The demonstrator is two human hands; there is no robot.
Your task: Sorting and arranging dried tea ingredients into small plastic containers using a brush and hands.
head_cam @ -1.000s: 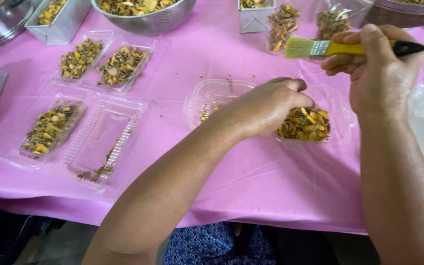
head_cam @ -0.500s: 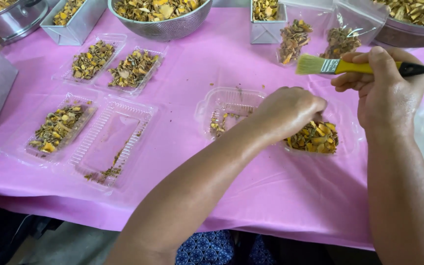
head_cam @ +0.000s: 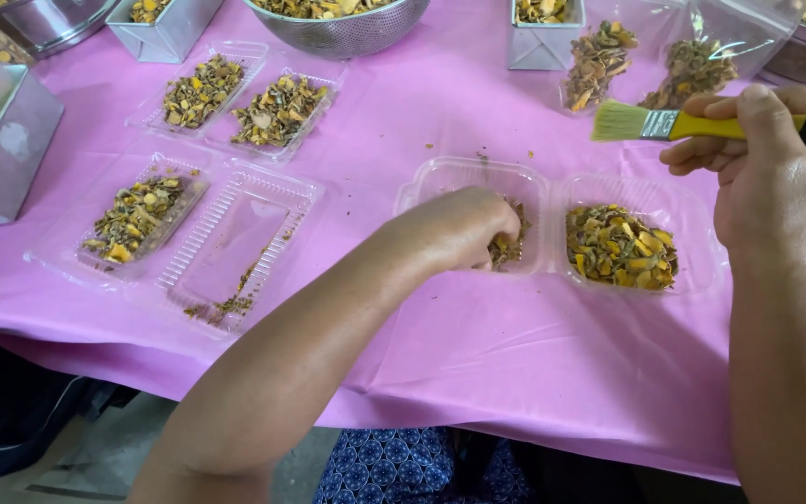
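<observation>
Two hands working at the open clear clamshell tray [head_cam: 552,191]: left hand [head_cam: 454,229] is reaching into its left half, fingers curled on dried yellow-brown bits [head_cam: 507,245]; can't tell how tight. Right hand [head_cam: 765,163], just beyond tray's filled right half, is gripping a yellow-handled brush [head_cam: 692,123], bristles w/ tips pointing left.

My left hand [head_cam: 464,229] and right hand [head_cam: 762,163] are bare, with no rings, gloves or watch. Both forearms are uncovered too, no sleeve reaching into view. Below the table edge I wear a dark blue cloth garment [head_cam: 384,471] printed with small pale floral medallions.
</observation>
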